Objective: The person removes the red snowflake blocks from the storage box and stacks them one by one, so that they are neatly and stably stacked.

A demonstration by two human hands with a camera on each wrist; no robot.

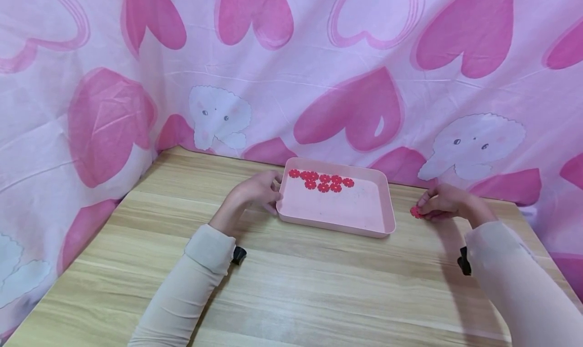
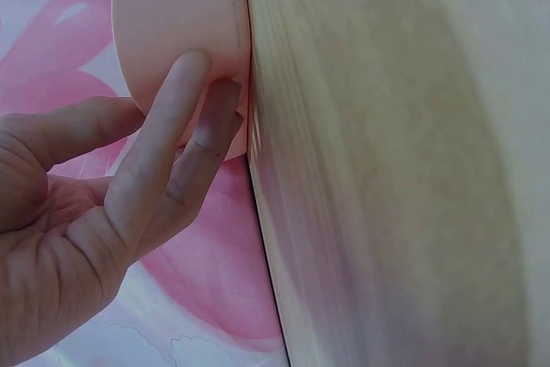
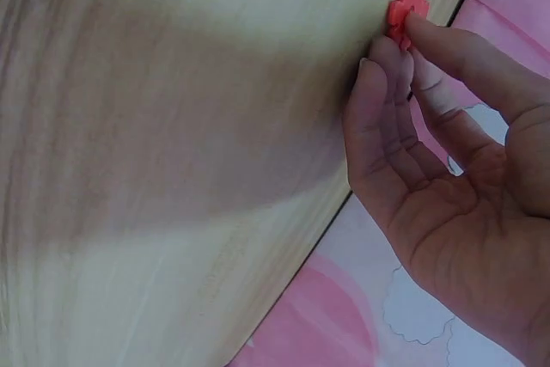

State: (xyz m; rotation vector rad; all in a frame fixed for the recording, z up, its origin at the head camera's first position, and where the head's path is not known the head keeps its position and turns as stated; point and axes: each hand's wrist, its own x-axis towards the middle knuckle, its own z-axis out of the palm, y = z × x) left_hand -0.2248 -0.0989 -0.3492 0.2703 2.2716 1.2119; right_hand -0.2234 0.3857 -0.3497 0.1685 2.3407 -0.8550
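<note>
tray (image 1: 328,208) in pink on a wood-grain table (image 1: 291,286), left hand (image 1: 257,190) with loosely spread fingers touching its left outer wall, right hand (image 1: 441,201) right of it, thumb and fingertips clamped on red flower piece (image 1: 415,212), more red flowers (image 1: 324,187) inside toward the far side

Your left forearm (image 1: 179,289), one: extended forward, slanting inward. Your left hand (image 1: 257,191), one: turned inward at the wrist, palm towards its wrist camera, fingers gently bent. Your right forearm (image 1: 514,281), one: extended forward, likewise slanting inward. Your right hand (image 1: 443,201), one: turned inward, palm hollowed, fingertips drawn into a pinch.
</note>
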